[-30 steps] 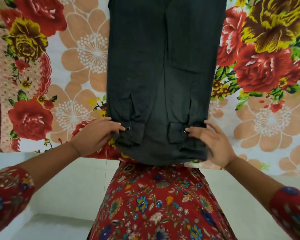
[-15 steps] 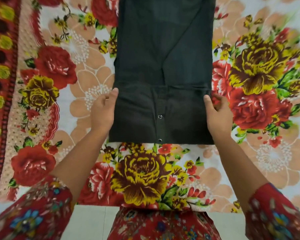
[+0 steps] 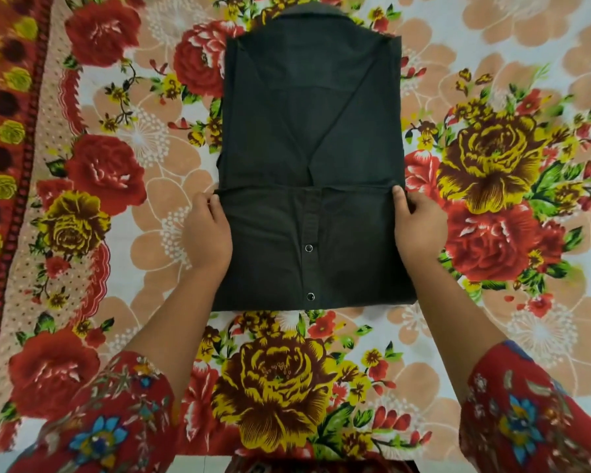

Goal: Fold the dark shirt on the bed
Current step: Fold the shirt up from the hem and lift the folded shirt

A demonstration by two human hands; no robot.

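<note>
The dark shirt (image 3: 313, 138) lies flat on the floral bedsheet (image 3: 492, 97), collar at the far end, its sides folded in. Its lower part is folded up over the body, with the button placket and two snaps showing on top. My left hand (image 3: 207, 233) pinches the left end of the folded-up hem edge. At the right end of that edge, my right hand (image 3: 418, 227) pinches the cloth the same way. Both hands sit at the shirt's sides, thumbs on top of the fabric.
The bedsheet with large red and yellow roses covers the whole bed; a patterned border (image 3: 11, 165) runs down the left. The bed's near edge (image 3: 198, 457) is at the bottom, against my red floral dress.
The shirt's lower part, hanging over the bed edge a second ago, has been lifted and folded up onto the body. Both hands moved forward with the hem and still hold its ends.
</note>
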